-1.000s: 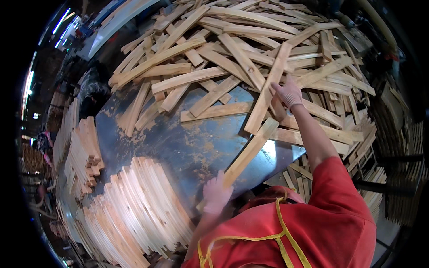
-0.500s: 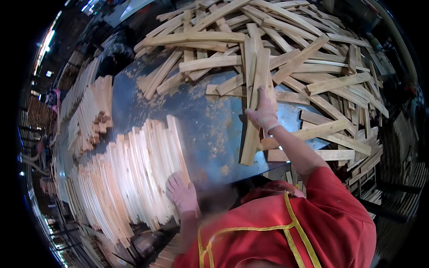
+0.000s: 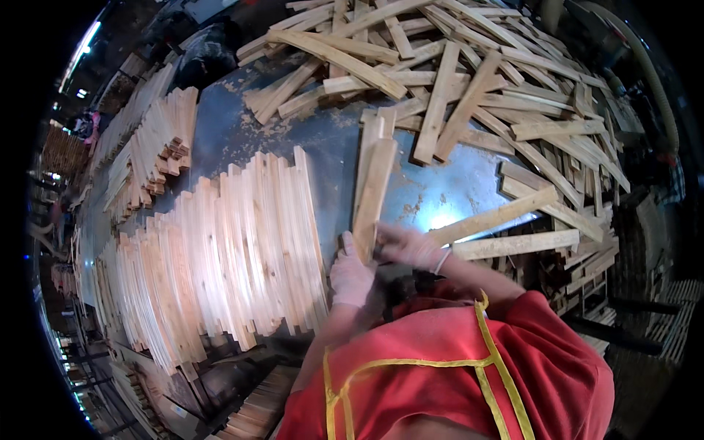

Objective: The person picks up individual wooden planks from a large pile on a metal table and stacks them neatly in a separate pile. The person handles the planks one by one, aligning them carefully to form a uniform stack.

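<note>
Head view shows both gloved hands, left hand [image 3: 350, 277] and right hand [image 3: 411, 248], clamped on the near end of the wooden slats [image 3: 372, 192] lying on the desk [image 3: 433, 198]; likely light, stiff, splintery, best gripped at the ends.

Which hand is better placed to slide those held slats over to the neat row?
Left, probably. The left hand grips the near end of the held slats right beside the neat row. The right hand sits on the far side, toward the loose pile.
</note>
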